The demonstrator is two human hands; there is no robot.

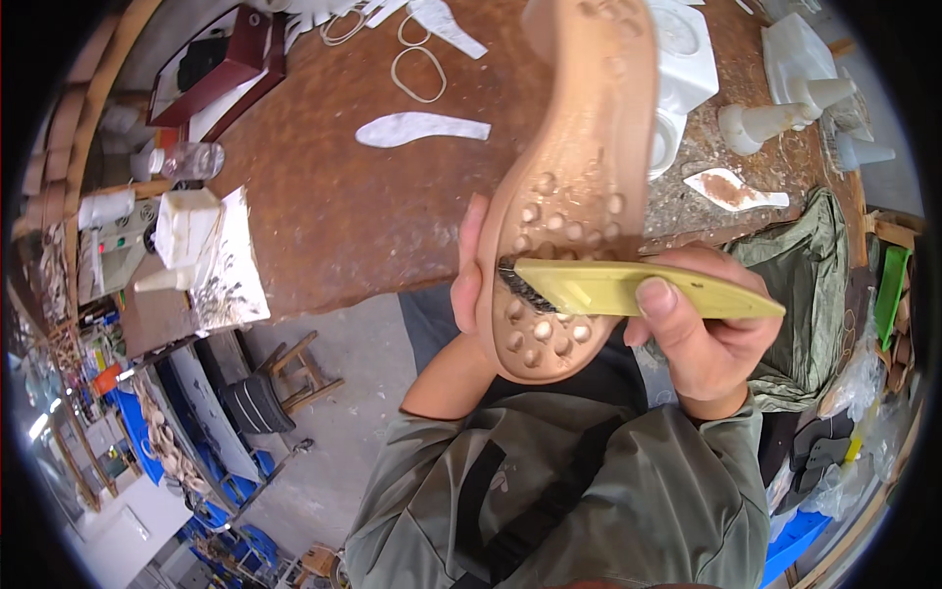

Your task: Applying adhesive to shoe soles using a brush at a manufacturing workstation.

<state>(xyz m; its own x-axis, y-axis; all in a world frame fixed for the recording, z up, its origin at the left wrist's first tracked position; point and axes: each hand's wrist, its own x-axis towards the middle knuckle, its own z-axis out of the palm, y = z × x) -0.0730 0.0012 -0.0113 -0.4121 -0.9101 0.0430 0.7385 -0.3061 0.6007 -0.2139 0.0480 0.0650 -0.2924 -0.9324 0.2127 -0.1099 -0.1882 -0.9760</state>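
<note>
A tan shoe sole (579, 177), its pitted face toward me, is held up in front of my chest with the heel end nearest me. My left hand (470, 270) grips it from beneath; only the fingers along its left edge show. In my right hand (708, 329) is a brush (638, 287) with a flat yellow-green handle, the thumb pressed on top. The brush's dark bristles touch the sole among the round hollows near the heel. A wet-looking shine covers part of the surface above them.
On the brown table (324, 216) lie a white insole-shaped piece (422, 129), rubber bands (419, 75) and a stained white cutout (736, 188). White plastic bottles (756, 128) stand at the right. A clear jar (186, 160) and dark red box (218, 74) are left. A wooden stool (299, 373) stands below.
</note>
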